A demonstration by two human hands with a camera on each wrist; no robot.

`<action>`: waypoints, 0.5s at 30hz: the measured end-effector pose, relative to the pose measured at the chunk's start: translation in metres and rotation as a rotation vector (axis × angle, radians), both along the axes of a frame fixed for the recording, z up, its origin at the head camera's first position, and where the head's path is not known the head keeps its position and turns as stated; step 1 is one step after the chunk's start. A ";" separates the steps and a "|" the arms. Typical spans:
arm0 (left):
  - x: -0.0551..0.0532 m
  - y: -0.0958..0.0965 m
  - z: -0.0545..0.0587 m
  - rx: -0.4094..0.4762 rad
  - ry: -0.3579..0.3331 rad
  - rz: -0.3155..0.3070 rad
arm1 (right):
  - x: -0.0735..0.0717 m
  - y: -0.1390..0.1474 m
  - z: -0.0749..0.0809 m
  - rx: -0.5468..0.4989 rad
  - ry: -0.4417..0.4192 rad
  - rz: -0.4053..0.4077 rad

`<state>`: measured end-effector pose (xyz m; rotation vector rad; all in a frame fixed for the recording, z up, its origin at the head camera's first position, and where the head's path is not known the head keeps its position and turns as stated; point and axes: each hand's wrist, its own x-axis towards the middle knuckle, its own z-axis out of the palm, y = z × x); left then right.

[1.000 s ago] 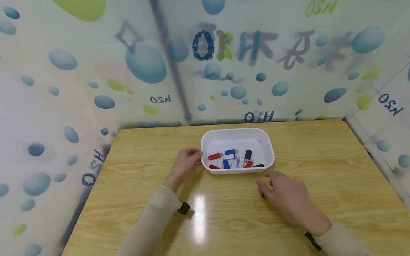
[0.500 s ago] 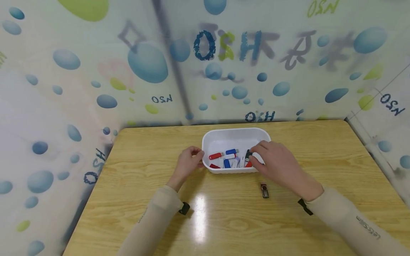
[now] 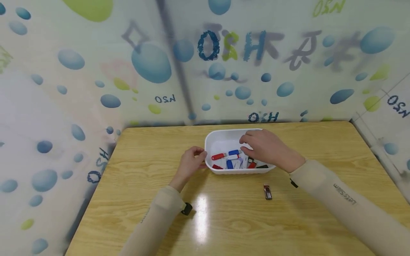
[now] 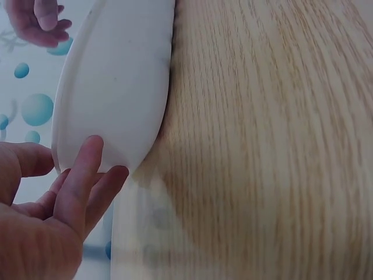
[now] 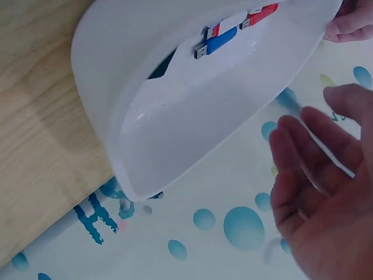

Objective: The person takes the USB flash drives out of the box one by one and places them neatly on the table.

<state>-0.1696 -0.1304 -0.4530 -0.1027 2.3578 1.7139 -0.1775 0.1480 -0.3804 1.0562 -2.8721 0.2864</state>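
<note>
A white plastic tub [image 3: 221,136] stands on the table, holding several USB sticks. Among them are a red USB stick [image 3: 219,156] and a blue one [image 5: 218,42]. My left hand [image 3: 189,164] holds the tub's left end, thumb at the rim and fingers against the outer wall, as the left wrist view shows. Over the tub's right side hovers my right hand [image 3: 267,147], its fingers loosely bent and nothing between them in the right wrist view [image 5: 326,175]. Part of the tub's right end is hidden behind it. A dark reddish USB stick [image 3: 267,192] lies on the table in front.
The wooden table [image 3: 153,142] reaches back to a wall [image 3: 179,89] with blue and green drop prints. Behind the tub a strip of tabletop runs along the wall. Light glares off the wood [image 3: 201,217] in front of the tub.
My right hand has moved from the table up and over the tub, uncovering the dark reddish USB stick on the table. The left hand has stayed at the tub's left end.
</note>
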 end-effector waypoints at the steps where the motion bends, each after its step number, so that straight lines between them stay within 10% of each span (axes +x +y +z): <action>1: 0.000 0.000 0.000 0.001 0.005 -0.001 | -0.003 -0.003 0.000 0.012 -0.026 0.010; 15: 0.002 0.002 0.000 -0.008 0.007 0.008 | -0.036 -0.054 -0.026 0.192 -0.185 0.088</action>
